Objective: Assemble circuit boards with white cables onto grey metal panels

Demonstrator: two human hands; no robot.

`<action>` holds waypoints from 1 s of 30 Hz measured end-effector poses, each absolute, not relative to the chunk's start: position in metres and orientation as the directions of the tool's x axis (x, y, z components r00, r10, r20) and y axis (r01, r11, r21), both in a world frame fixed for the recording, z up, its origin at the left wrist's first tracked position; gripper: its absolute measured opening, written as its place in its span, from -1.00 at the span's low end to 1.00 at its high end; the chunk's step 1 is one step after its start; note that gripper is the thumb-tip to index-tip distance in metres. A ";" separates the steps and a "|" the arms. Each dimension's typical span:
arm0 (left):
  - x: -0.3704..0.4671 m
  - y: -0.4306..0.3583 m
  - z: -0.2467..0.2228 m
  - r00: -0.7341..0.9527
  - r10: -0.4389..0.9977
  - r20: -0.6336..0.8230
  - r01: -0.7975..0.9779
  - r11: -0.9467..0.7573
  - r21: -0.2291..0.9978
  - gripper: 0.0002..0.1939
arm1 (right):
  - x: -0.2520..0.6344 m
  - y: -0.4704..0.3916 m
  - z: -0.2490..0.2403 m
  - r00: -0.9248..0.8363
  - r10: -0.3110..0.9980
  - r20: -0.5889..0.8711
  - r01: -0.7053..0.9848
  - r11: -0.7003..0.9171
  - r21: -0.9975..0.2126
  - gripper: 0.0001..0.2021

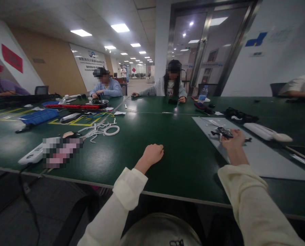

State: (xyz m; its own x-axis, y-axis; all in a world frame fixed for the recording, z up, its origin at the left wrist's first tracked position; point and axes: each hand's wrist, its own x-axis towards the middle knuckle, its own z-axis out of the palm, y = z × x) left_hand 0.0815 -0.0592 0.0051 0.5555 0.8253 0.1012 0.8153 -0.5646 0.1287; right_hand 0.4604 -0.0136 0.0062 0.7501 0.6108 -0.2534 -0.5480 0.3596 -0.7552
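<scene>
My left hand (pixel 152 153) is closed in a loose fist at the green table's (pixel 132 167) near middle. Its palm side is turned away, so anything inside it is hidden. My right hand (pixel 234 140) grips a small black device with silvery parts and dark arms sticking out (pixel 225 132), just above the grey mat (pixel 260 160) on the right. The fingers cover part of the device, and its exact kind is unclear. Small white pieces (pixel 213 122) lie on the mat beyond it.
White curved strips and a ring (pixel 111 130) lie left. Near them are a white power strip (pixel 30 157) and blue tray (pixel 39 116). Right are a long white tool (pixel 265 132), a phone (pixel 302 153) and a black bundle (pixel 240 114). Several people sit around; a bottle (pixel 203 94) stands far off.
</scene>
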 end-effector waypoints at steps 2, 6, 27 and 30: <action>0.081 -0.059 0.005 0.558 0.824 0.101 0.810 -0.567 0.146 -0.74 | 0.462 -0.011 0.006 0.742 0.616 -0.263 -0.553 0.340 -0.761 -0.91; 0.081 -0.059 0.006 0.563 0.822 0.086 0.801 -0.568 0.188 -0.76 | 0.464 -0.008 0.002 0.734 0.623 -0.272 -0.558 0.324 -0.764 -0.89; 0.081 -0.060 0.008 0.547 0.834 0.065 0.823 -0.551 0.141 -0.74 | 0.410 -0.035 0.039 0.486 0.855 0.183 -0.613 0.482 -0.626 -0.75; 0.083 -0.061 0.010 0.533 0.844 0.065 0.839 -0.537 0.092 -0.74 | 0.390 -0.034 0.040 0.382 0.914 0.136 -0.630 0.365 -0.686 -0.76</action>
State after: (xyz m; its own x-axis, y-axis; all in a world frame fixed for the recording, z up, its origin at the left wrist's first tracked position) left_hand 0.0832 -0.0610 0.0097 0.5327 0.8438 0.0645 0.8388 -0.5366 0.0923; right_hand 0.3901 -0.0345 0.0395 0.3820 0.9141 0.1359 -0.6296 0.3650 -0.6858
